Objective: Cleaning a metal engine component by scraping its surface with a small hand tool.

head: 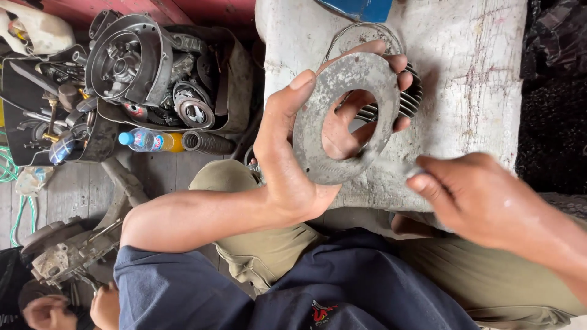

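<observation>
clamped on a flat grey metal ring plate (342, 116), the left hand (293, 159) has its grip closed: thumb across the plate's face at ten o'clock, fingers curled behind and showing through the centre hole and past the rim at two o'clock. the plate is held upright-ish above the stained white counter (465, 73), facing the camera. just behind it, at three o'clock of the plate, sits a ribbed gear-like part (411, 101), partly hidden by the fingers.

the right hand (471, 192) is at four o'clock of the plate, fingertips pinched together near the plate's lower edge; it is blurred, and whether it holds anything i cannot tell.

at nine to ten o'clock of the view, on the wooden floor, lie a round engine casing (125, 58), a coil spring (208, 142) and a small plastic bottle (143, 140) with a blue cap. at seven o'clock another person's hands (73, 311) rest beside more greasy parts.
</observation>
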